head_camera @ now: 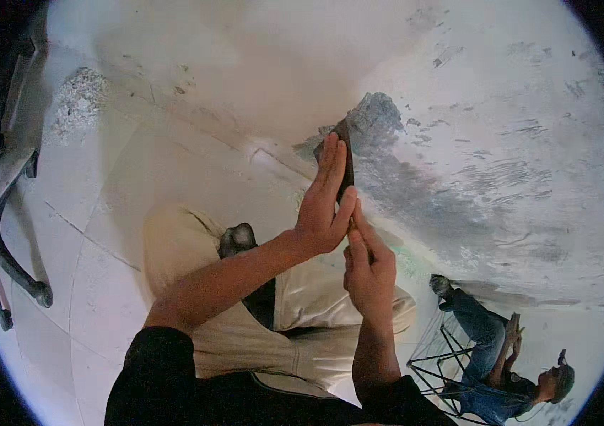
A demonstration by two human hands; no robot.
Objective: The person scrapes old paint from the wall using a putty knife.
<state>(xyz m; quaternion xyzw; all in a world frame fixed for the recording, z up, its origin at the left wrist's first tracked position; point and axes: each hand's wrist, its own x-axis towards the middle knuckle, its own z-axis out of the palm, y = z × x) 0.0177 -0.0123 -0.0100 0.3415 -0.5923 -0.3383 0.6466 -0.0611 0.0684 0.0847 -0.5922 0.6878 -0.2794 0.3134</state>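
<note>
A dark, flat-bladed scraper [347, 160] is pressed to a rough grey patch of plaster or filler [376, 117] on the pale wall [494, 96]. My left hand [326, 197] lies along the blade, fingers together and stretched towards its far end, thumb low by the handle. Just below, my right hand [371, 266] grips the handle, index finger pointing up along it; most of the handle is hidden by my fingers. Both hands nearly touch. Grey smears spread over the wall to the right of the blade.
My bent legs in beige trousers [312, 341] are on the tiled floor [89, 277]. Whitish crumbs [81, 101] are heaped at the upper left. Dark curved furniture legs [14, 255] stand at the left edge. At the lower right, another person [488, 351] sits on a wire-frame chair [443, 367].
</note>
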